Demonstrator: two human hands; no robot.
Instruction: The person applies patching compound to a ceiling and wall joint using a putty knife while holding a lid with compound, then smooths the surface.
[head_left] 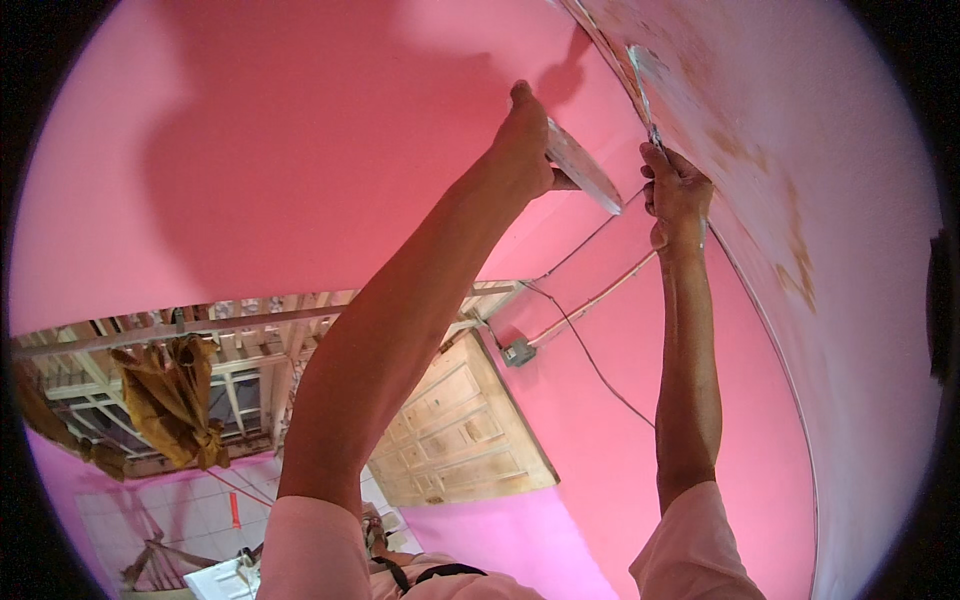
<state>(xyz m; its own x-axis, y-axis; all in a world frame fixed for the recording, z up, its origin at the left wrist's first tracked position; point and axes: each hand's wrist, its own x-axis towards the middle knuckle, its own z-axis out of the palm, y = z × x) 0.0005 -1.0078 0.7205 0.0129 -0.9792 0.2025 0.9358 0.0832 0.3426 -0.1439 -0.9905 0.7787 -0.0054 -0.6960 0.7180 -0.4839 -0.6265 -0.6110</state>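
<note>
My left hand [525,150] is raised high near the top centre, gripping a pale, smeared flat plate [585,168] from behind, with a thumb showing below it. To its right, my right hand [678,200] is closed on the handle of a putty knife [643,92]. The blade rests at or very near the seam [610,55] between the pink wall [300,150] and the pale, stained ceiling or upper surface [780,150] on the right; whether it touches is unclear. Brownish patches mark that pale surface. My fingertips on the plate are partly hidden.
A wooden panelled door [480,430], a window with white frames [250,410] and bunched brown curtain [165,400] lie below left. A grey box [518,350] with cables and a conduit is fixed on the pink wall. White tiles [110,520] show at the lower left.
</note>
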